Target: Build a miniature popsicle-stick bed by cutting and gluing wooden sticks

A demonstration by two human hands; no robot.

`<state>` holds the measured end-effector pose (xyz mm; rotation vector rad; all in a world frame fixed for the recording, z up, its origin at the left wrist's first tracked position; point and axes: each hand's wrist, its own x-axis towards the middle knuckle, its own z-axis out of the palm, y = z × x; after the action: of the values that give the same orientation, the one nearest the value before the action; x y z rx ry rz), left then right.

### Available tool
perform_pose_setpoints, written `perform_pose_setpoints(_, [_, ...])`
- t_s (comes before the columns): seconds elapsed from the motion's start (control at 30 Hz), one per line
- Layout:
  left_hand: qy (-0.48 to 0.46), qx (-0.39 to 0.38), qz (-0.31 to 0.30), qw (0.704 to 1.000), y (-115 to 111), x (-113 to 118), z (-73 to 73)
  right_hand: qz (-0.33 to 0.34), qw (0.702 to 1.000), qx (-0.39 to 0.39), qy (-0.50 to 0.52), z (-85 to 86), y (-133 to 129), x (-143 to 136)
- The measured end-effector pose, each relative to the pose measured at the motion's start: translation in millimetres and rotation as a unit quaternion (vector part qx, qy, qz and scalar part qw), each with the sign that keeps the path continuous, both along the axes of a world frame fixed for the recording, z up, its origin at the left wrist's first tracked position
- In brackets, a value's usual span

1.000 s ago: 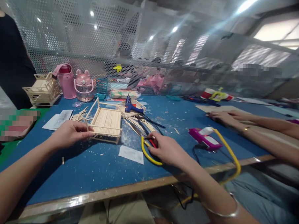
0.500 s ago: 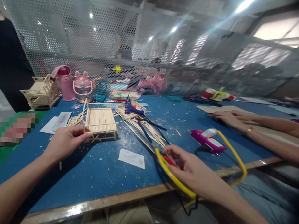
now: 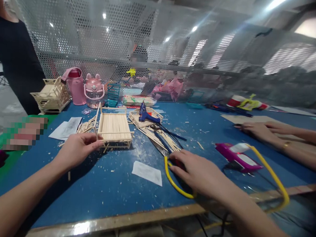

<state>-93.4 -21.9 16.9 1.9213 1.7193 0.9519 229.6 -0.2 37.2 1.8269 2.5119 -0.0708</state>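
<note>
My left hand (image 3: 79, 149) pinches the near left corner of a small bed-shaped model made of wooden sticks (image 3: 114, 125), which stands on the blue table. My right hand (image 3: 197, 172) is low over the table, its fingers curled around a red-handled tool (image 3: 180, 164); most of the handle is hidden, so its kind is unclear. A yellow cord (image 3: 174, 187) curves below that hand. Beyond it lie loose wooden sticks (image 3: 153, 137) and a blue glue gun (image 3: 149, 117) resting on a stick panel (image 3: 137, 121).
A white paper (image 3: 147, 173) lies between my hands. A purple device (image 3: 238, 158) with yellow cord is at right, near another person's hands (image 3: 262, 131). Behind stand a pink bottle (image 3: 77, 87), a pink jug (image 3: 94, 93) and another stick model (image 3: 51, 94). The table's front edge (image 3: 132, 217) is close.
The view has shifted, moving the scene rightward. My right hand has lowered over the red handle, covering more of it, and the yellow cord has dropped. My left hand keeps its hold.
</note>
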Motion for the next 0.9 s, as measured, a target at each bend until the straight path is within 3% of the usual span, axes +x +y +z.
perform_pose_setpoints(0.17, [0.024,0.017,0.029,0.999,-2.4,-1.0,8.0,0.050,0.998,0.038,-0.014,16.8,14.2,-28.6])
perform_pose_setpoints(0.3, [-0.020,0.034,0.057,0.998,-2.6,-5.7,14.3,0.186,0.982,-0.004,0.028,18.9,22.1,-66.5])
perform_pose_setpoints(0.37, [-0.058,0.037,0.071,0.995,-2.4,-8.6,16.4,0.229,0.973,-0.013,0.039,15.3,24.5,-86.1])
perform_pose_setpoints(0.5, [-0.091,0.078,0.110,0.987,-2.6,-13.1,19.0,0.249,0.969,-0.003,0.007,0.6,26.8,-124.7])
perform_pose_setpoints(0.67, [-0.157,0.103,0.127,0.974,-3.6,-14.5,20.8,0.256,0.965,-0.026,0.050,-19.6,35.4,-181.5])
perform_pose_setpoints(0.73, [-0.164,0.112,0.133,0.971,-4.6,-14.2,22.3,0.292,0.953,-0.018,0.081,-24.9,45.9,-201.6])
perform_pose_setpoints(0.83, [-0.168,0.135,0.141,0.966,-6.8,-13.2,26.1,0.352,0.929,0.002,0.118,-30.0,70.5,-214.5])
perform_pose_setpoints(0.9, [-0.176,0.153,0.144,0.962,-8.1,-12.1,28.8,0.327,0.933,0.058,0.140,-32.8,91.0,-209.5])
